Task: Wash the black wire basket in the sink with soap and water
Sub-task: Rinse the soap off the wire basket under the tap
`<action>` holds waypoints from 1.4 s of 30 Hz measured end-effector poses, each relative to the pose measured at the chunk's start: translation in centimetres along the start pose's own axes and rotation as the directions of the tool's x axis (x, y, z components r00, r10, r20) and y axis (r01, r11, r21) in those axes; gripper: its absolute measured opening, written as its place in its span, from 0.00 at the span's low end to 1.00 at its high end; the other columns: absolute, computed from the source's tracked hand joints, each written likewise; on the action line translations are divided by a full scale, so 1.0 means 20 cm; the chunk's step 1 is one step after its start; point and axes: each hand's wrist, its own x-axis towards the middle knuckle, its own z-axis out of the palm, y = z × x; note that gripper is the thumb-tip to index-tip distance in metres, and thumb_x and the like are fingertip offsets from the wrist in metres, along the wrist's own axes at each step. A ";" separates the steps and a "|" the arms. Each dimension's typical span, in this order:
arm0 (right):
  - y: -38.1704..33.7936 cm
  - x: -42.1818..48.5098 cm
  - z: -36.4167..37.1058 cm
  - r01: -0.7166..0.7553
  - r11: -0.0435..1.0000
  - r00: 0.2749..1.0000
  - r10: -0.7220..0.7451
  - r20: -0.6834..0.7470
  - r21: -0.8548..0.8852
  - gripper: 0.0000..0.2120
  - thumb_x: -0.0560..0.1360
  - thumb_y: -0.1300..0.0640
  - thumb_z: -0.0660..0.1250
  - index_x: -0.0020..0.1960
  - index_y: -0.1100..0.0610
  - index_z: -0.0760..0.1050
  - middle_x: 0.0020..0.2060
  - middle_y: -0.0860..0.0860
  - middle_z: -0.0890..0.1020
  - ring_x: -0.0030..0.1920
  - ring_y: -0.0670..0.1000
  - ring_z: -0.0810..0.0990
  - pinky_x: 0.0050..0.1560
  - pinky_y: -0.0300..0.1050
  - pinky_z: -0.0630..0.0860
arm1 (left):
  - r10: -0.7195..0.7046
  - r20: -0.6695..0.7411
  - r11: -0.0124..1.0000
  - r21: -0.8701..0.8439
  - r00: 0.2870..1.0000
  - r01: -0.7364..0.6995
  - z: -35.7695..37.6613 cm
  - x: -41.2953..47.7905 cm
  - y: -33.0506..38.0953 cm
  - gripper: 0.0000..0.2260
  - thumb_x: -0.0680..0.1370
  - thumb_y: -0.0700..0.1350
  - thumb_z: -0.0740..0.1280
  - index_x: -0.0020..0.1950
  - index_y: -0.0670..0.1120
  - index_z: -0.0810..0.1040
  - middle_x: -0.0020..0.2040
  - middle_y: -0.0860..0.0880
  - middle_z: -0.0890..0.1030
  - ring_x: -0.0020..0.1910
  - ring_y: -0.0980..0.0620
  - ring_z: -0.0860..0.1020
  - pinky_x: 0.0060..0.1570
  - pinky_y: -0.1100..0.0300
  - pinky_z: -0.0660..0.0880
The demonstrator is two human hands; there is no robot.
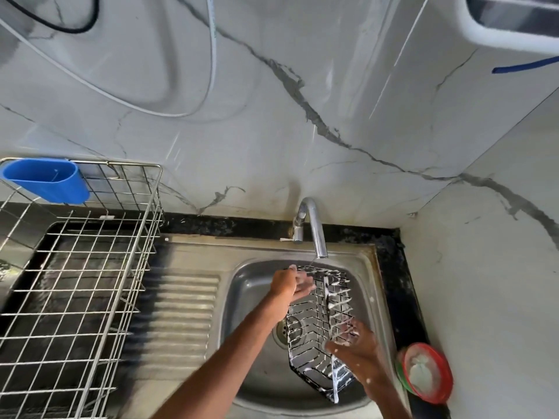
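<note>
The basket [314,328], streaked with white foam, is held tilted over the sink [367,267] basin, its far end just under the tap [316,234] and its near end toward the basin's front right corner. The left hand [289,284] is at the far left corner of the basket, blurred, with fingers that look straight and laid against the wires. The right hand [361,347], spotted with foam, curls its fingers round the basket's right wall near the front. The drain [284,328] shows behind the wires. A steel rack [75,282] stands left of the sink with a blue cup [45,179] hung on its back left corner. A red-rimmed bowl [428,371] sits by the sink's front right corner.
</note>
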 end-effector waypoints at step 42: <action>-0.27 0.15 -0.02 0.436 0.890 0.869 -0.455 -0.195 -0.133 0.25 0.78 0.36 0.64 0.64 0.54 0.80 0.55 0.45 0.84 0.50 0.38 0.83 0.48 0.31 0.78 | -0.143 0.328 0.974 -0.123 0.934 0.192 -0.01 0.11 0.12 0.22 0.89 0.48 0.51 0.72 0.35 0.73 0.63 0.31 0.81 0.61 0.33 0.82 0.57 0.41 0.82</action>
